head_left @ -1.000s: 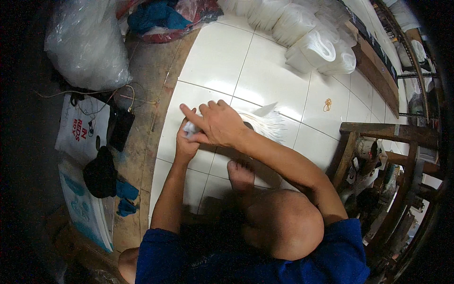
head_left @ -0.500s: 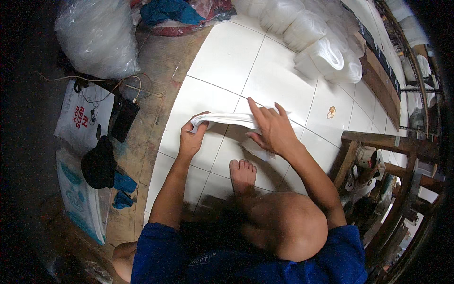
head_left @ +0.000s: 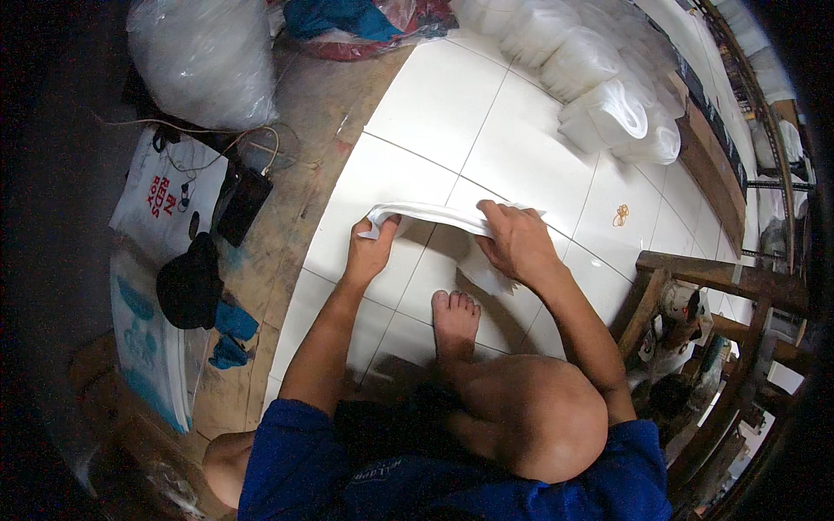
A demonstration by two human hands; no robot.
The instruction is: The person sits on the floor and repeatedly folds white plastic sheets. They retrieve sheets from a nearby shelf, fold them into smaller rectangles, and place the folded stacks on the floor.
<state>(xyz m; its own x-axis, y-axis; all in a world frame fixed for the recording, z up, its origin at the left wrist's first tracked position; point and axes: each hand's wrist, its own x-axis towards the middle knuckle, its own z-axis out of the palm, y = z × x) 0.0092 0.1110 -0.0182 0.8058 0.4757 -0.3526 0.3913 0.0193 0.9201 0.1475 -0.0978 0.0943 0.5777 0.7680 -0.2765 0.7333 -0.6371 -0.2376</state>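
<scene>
1. A person in a blue shirt (head_left: 486, 473) holds a white sheaf of thin plastic sheets (head_left: 430, 211) above a white tiled floor (head_left: 426, 95), the sheaf stretched between two bare hands beyond a bare foot (head_left: 456, 319).
2. At the sheaf's left end, the left hand (head_left: 370, 250) is closed, its thumb and fingers pinching the layers where the edge folds downward.
3. The right hand (head_left: 524, 243) bends its fingers over the opposite end, thumb on the near side, closed on the layers; the exact fingertip contact underneath is hidden. A thin, pale flap (head_left: 486, 269) hangs below this hand.
4. Beyond the hands, folded white plastic bundles (head_left: 606, 122) stand in a cluster on the tiles, with tan rubber bands (head_left: 620, 215) lying near them.
5. To the left, a wooden board (head_left: 323, 130) borders the tiles; a black phone (head_left: 245, 208) with a cable lies beside a white printed bag (head_left: 161, 178), and a black cap (head_left: 189, 282) sits near a crumpled blue cloth (head_left: 233, 321).
6. A bulging clear plastic sack (head_left: 204, 65) occupies the upper left, near a teal cloth (head_left: 339, 19); a dark wooden frame (head_left: 721, 278) stands at right.
</scene>
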